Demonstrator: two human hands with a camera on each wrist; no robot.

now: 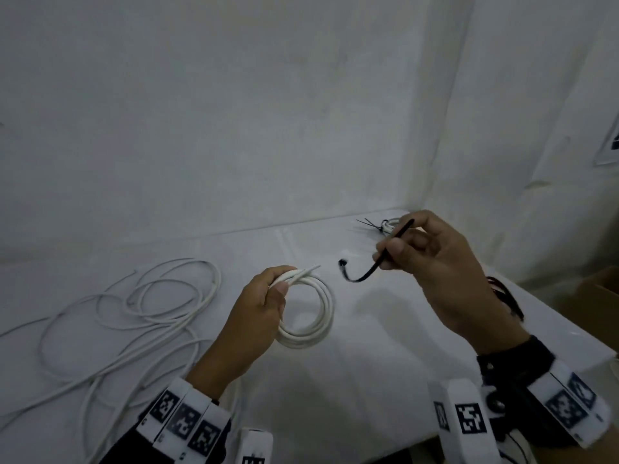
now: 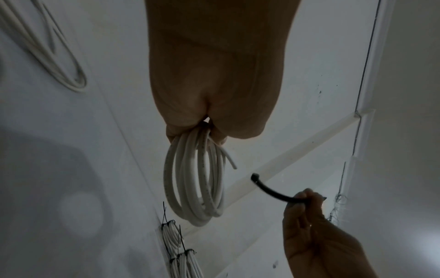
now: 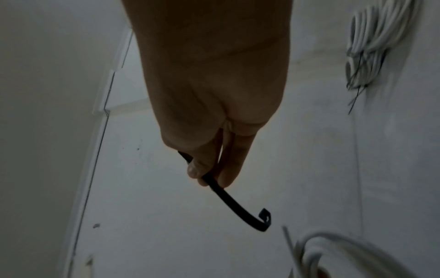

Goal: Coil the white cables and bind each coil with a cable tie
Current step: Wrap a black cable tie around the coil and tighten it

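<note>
Coil [image 1: 306,311] gripped in left hand [image 1: 258,316]; black tie [image 1: 375,262] pinched in right hand [image 1: 445,276], just beside it, above the white table [image 1: 351,380].

Coil: smooth round white loops, cut end poking out. Tie: thin, hooked, square head at tip. Loose cable [image 1: 134,313] is sprawled at left. Bound coils [image 2: 181,254] are seen clearly only from the left wrist, half hidden from the head.
</note>
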